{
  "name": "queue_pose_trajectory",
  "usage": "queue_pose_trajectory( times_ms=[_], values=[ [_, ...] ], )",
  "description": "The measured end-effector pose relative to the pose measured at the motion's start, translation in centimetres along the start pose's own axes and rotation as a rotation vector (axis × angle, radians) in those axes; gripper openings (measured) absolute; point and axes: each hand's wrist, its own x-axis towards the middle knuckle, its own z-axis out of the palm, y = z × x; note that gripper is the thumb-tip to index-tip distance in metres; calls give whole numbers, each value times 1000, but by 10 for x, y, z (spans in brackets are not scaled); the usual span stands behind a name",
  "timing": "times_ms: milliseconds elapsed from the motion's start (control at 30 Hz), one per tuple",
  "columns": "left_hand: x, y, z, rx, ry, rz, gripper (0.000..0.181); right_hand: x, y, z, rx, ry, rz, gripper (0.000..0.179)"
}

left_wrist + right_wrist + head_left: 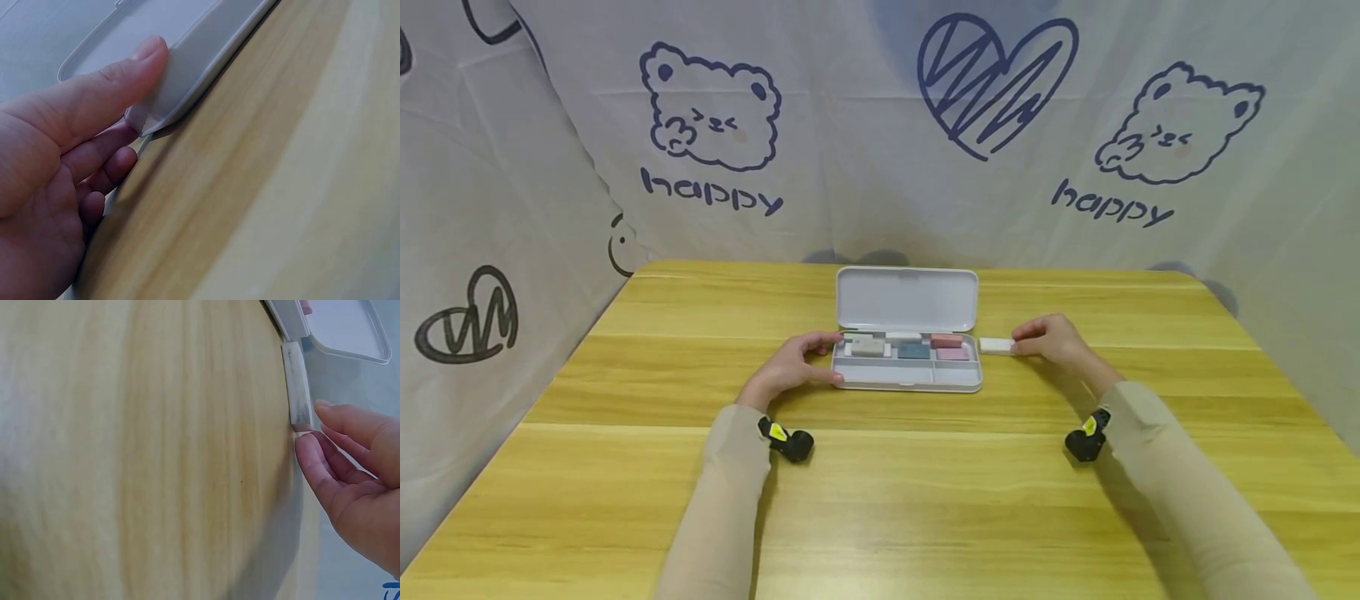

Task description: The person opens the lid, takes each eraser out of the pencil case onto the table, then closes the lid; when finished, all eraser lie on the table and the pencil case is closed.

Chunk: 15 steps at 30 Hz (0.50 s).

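Observation:
A white pencil case [907, 385] lies on the table with its lid [907, 298] raised. Several eraser blocks fill its rear section: a beige one [867, 347], a blue-grey one [913, 351], a red one [946, 341] and a pink one [952, 354] among them. My left hand [790, 365] grips the case's left end, thumb [140, 62] toward the front corner and fingers toward the back. To the right of the case, a white eraser [297, 384] lies with one end close to the case. My right hand [1051, 340] pinches its outer end between thumb and fingertips.
The front tray of the case has a divider [933, 372]. Around it spreads the wooden table [910, 500]. A white cloth [850, 150] with blue drawings hangs behind the table, and more cloth hangs at both sides.

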Motion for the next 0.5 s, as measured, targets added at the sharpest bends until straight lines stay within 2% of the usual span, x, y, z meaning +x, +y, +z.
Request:
queue_pose_trajectory(
  times_ms=[300,500],
  values=[
    [0,-1,0,-4,3,1,65,0,-12,2,-42,56,-26,27],
    [1,-1,0,1,0,0,65,2,-25,11,-15,43,-71,28]
  ],
)
